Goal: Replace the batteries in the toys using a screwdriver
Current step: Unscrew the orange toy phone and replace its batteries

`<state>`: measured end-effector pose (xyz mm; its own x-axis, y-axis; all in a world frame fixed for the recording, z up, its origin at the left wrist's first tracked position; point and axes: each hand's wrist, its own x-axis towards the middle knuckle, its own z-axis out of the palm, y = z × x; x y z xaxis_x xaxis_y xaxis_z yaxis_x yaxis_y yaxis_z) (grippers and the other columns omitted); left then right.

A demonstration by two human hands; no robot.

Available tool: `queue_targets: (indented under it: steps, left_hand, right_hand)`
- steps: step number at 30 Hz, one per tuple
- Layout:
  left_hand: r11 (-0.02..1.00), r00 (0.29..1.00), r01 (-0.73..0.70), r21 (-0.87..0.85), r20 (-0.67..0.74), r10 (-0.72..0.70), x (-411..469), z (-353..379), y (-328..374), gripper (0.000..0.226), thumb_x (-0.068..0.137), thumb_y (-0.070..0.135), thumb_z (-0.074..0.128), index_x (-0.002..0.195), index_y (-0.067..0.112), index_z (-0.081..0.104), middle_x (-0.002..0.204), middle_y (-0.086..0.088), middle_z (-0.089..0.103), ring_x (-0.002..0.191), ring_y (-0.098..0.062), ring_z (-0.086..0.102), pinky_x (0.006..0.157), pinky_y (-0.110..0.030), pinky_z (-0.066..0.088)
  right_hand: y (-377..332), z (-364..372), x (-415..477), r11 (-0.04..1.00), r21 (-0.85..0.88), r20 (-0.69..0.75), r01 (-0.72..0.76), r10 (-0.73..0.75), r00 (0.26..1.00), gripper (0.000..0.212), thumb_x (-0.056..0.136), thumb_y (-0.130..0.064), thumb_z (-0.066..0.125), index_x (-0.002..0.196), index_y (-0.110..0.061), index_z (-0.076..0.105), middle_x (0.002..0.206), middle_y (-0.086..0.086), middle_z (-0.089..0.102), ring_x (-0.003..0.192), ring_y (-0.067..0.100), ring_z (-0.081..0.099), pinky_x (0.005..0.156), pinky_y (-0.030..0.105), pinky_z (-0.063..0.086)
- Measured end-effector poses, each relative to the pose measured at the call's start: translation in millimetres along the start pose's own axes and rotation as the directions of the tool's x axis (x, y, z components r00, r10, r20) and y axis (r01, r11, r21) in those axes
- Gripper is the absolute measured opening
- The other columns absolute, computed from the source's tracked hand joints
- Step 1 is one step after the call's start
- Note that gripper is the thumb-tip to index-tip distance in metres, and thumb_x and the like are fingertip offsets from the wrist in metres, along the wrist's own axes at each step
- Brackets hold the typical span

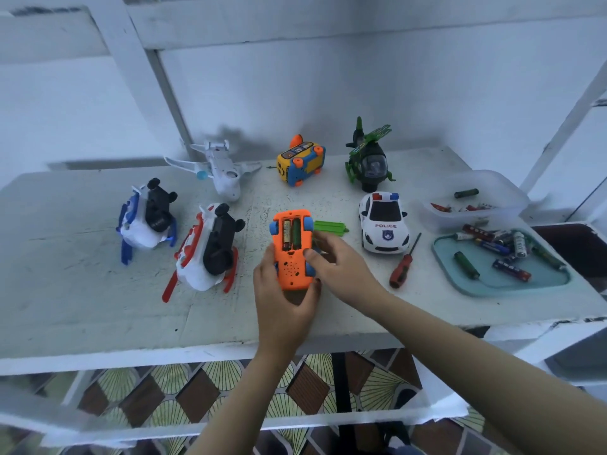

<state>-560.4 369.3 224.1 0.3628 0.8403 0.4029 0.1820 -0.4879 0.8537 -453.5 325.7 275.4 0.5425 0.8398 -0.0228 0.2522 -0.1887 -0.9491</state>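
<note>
White, scuffed table (98,307) against a pale wall, toys spread over it, both hands on one of them.
Near the middle of the table an orange toy car (293,257) is turned belly-up, with blue wheels, a patch of speaker holes and its battery bay uncovered; a gold cell (286,234) and a green cell (296,233) sit side by side inside. Left hand (284,300) grips the near end from below; right hand (338,267) holds the right side, thumb pressed on the underside, fingers curled round the edge. A green cover (330,227) lies just beyond that hand. A red-handled screwdriver (404,262) lies untouched to the right, between a police car (384,223) and a teal tray (538,277) of loose batteries (505,244).
</note>
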Motion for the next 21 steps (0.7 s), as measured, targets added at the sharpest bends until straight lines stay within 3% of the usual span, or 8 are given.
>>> queue_targets:
  steps: [3, 6, 8, 10, 12, 14, 17, 21]
  left_hand:
    - [1.000, 1.000, -0.007, 0.023, 0.027, 0.007, 6.2, -1.8, -4.6, 0.095, 0.077, 0.040, 0.076, 0.151, 0.004, 0.028, 0.132, -0.016, 0.050, 0.120, -0.020, 0.049, 0.099, -0.014, 0.038]
    - [0.998, 0.999, -0.018, 0.057, 0.046, 0.016, 15.7, -2.7, -7.4, 0.100, 0.074, 0.060, 0.065, 0.153, 0.011, 0.027, 0.131, -0.006, 0.057, 0.117, -0.022, 0.054, 0.097, -0.043, 0.048]
    - [0.996, 0.998, -0.042, 0.079, 0.052, 0.038, 23.7, -4.7, -10.0, 0.095, 0.073, 0.058, 0.067, 0.151, 0.020, 0.028, 0.119, 0.000, 0.063, 0.106, -0.019, 0.058, 0.089, -0.041, 0.051]
    - [0.992, 0.994, -0.075, 0.106, 0.087, 0.066, 32.8, -7.5, -15.0, 0.093, 0.072, 0.056, 0.070, 0.148, 0.027, 0.026, 0.113, 0.006, 0.063, 0.102, -0.017, 0.058, 0.086, -0.036, 0.050]
    - [0.989, 0.989, -0.076, 0.124, 0.132, 0.059, 41.1, -9.2, -22.0, 0.099, 0.071, 0.063, 0.067, 0.152, 0.021, 0.029, 0.119, 0.004, 0.064, 0.106, -0.019, 0.058, 0.090, -0.040, 0.051]
    - [0.989, 0.988, -0.070, 0.129, 0.143, 0.051, 43.8, -10.1, -26.4, 0.104, 0.071, 0.066, 0.064, 0.153, 0.015, 0.027, 0.124, 0.002, 0.064, 0.111, -0.019, 0.058, 0.093, -0.042, 0.051]
    - [0.988, 0.987, -0.091, 0.124, 0.143, 0.073, 42.5, -9.9, -25.9, 0.105, 0.070, 0.067, 0.063, 0.153, 0.015, 0.025, 0.128, 0.002, 0.061, 0.115, -0.018, 0.056, 0.096, -0.036, 0.049]
    - [0.989, 0.989, -0.092, 0.120, 0.131, 0.076, 43.1, -9.9, -25.3, 0.102, 0.070, 0.064, 0.066, 0.151, 0.018, 0.025, 0.124, 0.011, 0.058, 0.114, -0.015, 0.056, 0.094, -0.029, 0.047]
  right_hand:
    - [-1.6, 0.8, 11.9, 1.000, -0.015, 0.084, 0.004, -0.003, 0.996, 0.039, 0.097, -0.023, 0.052, 0.135, -0.016, 0.048, 0.133, 0.000, 0.055, 0.119, 0.013, 0.052, 0.104, 0.037, 0.044]
    - [-4.0, -4.2, 23.9, 0.996, -0.080, 0.118, 0.034, -0.025, 0.993, 0.033, 0.099, -0.021, 0.047, 0.131, -0.014, 0.053, 0.126, -0.001, 0.059, 0.111, 0.011, 0.054, 0.098, 0.030, 0.045]
    - [-4.5, -14.4, 36.7, 0.916, -0.378, 0.039, 0.132, -0.127, 0.991, 0.029, 0.099, -0.020, 0.043, 0.119, -0.012, 0.063, 0.113, 0.001, 0.066, 0.101, 0.015, 0.058, 0.090, 0.030, 0.047]
    - [-3.3, -26.8, 52.5, 0.622, -0.756, 0.026, 0.205, -0.285, 0.958, 0.030, 0.097, -0.020, 0.042, 0.109, -0.014, 0.068, 0.101, 0.004, 0.071, 0.092, 0.022, 0.060, 0.084, 0.032, 0.044]
    - [-0.9, -36.1, 67.1, 0.352, -0.916, 0.085, 0.193, -0.301, 0.950, 0.029, 0.096, -0.021, 0.042, 0.108, -0.016, 0.068, 0.100, 0.005, 0.069, 0.095, 0.024, 0.057, 0.085, 0.034, 0.036]
    - [0.2, -40.3, 76.2, 0.207, -0.963, 0.131, 0.173, -0.204, 0.970, 0.026, 0.095, -0.020, 0.043, 0.107, -0.016, 0.066, 0.103, 0.006, 0.067, 0.102, 0.025, 0.055, 0.092, 0.037, 0.034]
    - [3.1, -41.9, 84.7, 0.089, -0.979, 0.172, 0.183, -0.114, 0.978, 0.021, 0.096, -0.022, 0.043, 0.097, -0.015, 0.063, 0.103, 0.007, 0.066, 0.105, 0.026, 0.053, 0.099, 0.040, 0.031]
    - [1.9, -40.4, 94.5, 0.131, -0.972, 0.187, 0.197, -0.080, 0.979, 0.022, 0.094, -0.036, 0.052, 0.086, -0.017, 0.058, 0.086, 0.002, 0.060, 0.099, 0.023, 0.057, 0.101, 0.040, 0.028]
